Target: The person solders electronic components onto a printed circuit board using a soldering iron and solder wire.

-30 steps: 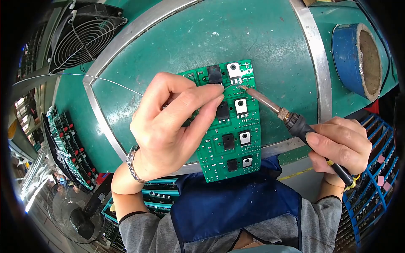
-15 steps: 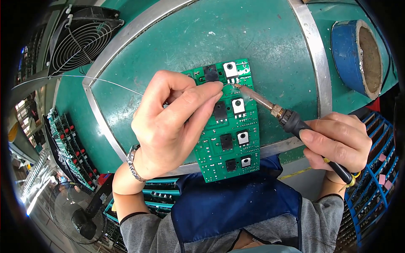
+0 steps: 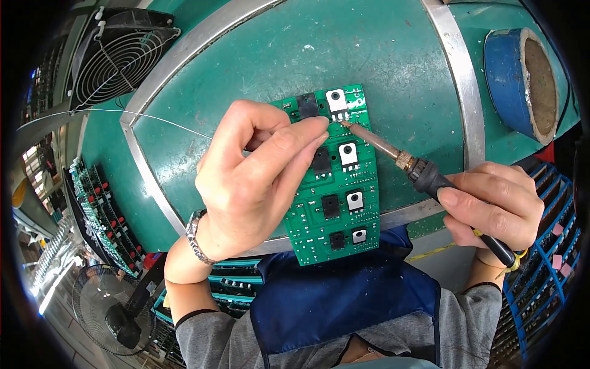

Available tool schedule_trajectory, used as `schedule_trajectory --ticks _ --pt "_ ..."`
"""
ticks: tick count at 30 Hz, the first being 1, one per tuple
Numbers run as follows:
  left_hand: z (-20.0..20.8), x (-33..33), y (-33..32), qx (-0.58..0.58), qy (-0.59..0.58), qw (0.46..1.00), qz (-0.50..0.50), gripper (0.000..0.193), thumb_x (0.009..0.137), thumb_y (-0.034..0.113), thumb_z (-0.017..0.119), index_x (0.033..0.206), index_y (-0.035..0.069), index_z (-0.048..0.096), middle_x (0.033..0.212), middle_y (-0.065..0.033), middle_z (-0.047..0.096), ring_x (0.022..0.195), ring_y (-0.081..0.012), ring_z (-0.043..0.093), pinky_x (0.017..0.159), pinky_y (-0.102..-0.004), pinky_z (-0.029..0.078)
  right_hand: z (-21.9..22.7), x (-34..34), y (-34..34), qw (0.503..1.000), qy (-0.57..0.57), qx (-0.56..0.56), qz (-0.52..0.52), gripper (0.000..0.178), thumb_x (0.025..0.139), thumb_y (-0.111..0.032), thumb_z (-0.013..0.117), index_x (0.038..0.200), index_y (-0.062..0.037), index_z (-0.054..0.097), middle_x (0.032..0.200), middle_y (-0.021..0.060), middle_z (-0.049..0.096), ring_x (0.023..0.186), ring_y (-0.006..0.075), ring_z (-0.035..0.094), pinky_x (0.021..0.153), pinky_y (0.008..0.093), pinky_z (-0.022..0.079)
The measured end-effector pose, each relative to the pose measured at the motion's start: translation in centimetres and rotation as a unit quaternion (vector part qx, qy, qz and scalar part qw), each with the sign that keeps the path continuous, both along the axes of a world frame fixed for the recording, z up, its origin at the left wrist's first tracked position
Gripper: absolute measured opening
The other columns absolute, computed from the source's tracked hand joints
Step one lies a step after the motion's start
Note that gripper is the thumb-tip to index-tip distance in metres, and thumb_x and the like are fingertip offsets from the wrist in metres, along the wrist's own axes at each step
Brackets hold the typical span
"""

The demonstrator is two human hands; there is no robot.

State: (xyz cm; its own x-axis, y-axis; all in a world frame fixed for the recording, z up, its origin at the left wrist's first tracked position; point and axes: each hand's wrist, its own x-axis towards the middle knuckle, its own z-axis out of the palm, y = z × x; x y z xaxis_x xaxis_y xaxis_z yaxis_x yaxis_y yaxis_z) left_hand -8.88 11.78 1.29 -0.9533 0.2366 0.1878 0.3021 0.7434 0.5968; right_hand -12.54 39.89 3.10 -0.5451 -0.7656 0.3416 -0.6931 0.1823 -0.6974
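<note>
A green circuit board (image 3: 307, 227) lies on the table and reaches over its near edge, carrying several black and silver-backed transistors. My left hand (image 3: 252, 166) is closed in a pinch on a thin solder wire (image 3: 166, 120), which trails off to the far left. Its fingertips are over the board, just below the top silver-backed transistor (image 3: 337, 101). In my right hand (image 3: 495, 206) is a soldering iron (image 3: 424, 175), gripped by its black handle. The iron's tip is at the legs of that top transistor, close to my left fingertips. Whether solder touches tip is too small to tell.
A black fan with a wire guard (image 3: 123, 64) stands at the back left, near the table's metal edging (image 3: 153, 175). A blue ring-shaped roll (image 3: 510, 80) sits at the far right. Populated circuit boards (image 3: 104, 215) stand at left; a blue rack (image 3: 547, 258) is at right.
My left hand has shifted slightly to the right along with the solder wire. The iron's tip has moved very little and stays by the top transistor's legs.
</note>
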Motion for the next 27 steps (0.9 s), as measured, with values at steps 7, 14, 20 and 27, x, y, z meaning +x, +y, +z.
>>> schedule_trajectory --ticks 7,14,20,27 --pt "0.0 -0.2 0.2 -0.045 0.033 0.998 -0.019 0.025 0.075 -0.002 0.078 0.098 0.007 0.075 0.086 -0.0038 0.053 0.070 -0.0110 0.054 0.056 -0.0226 0.044 -0.1 -0.1 0.1 1.000 -0.001 0.004 0.008 0.036 0.069 -0.002 0.082 0.102 0.0035 0.070 0.087 0.0164 0.066 0.063 0.0231 0.066 0.053 0.0285 0.056" --pt "0.5 -0.1 -0.2 -0.003 0.013 1.000 0.006 0.026 0.074 -0.004 0.078 0.098 0.006 0.075 0.086 -0.0025 0.052 0.069 -0.0082 0.051 0.056 -0.0210 0.041 -0.1 -0.1 0.1 1.000 -0.002 -0.004 0.009 0.035 0.072 -0.003 0.081 0.104 0.0040 0.070 0.087 0.0166 0.066 0.064 0.0233 0.066 0.053 0.0290 0.056" --pt "0.7 -0.2 -1.1 0.078 -0.015 0.996 0.050 0.023 0.078 -0.004 0.075 0.099 0.005 0.074 0.086 -0.0010 0.054 0.064 -0.0054 0.050 0.054 -0.0196 0.042 0.3 0.3 0.4 1.000 0.007 -0.024 -0.001 0.030 0.075 -0.005 0.079 0.101 0.0045 0.069 0.086 0.0173 0.066 0.061 0.0235 0.066 0.050 0.0282 0.055" --pt "1.1 0.2 -2.0 0.086 -0.014 0.994 0.069 0.020 0.079 -0.003 0.075 0.097 0.004 0.073 0.084 -0.0004 0.055 0.065 -0.0054 0.049 0.056 -0.0198 0.041 0.4 1.7 1.1 0.998 0.033 -0.034 -0.041 0.029 0.080 -0.010 0.078 0.103 0.0052 0.068 0.082 0.0171 0.067 0.060 0.0227 0.066 0.049 0.0280 0.054"
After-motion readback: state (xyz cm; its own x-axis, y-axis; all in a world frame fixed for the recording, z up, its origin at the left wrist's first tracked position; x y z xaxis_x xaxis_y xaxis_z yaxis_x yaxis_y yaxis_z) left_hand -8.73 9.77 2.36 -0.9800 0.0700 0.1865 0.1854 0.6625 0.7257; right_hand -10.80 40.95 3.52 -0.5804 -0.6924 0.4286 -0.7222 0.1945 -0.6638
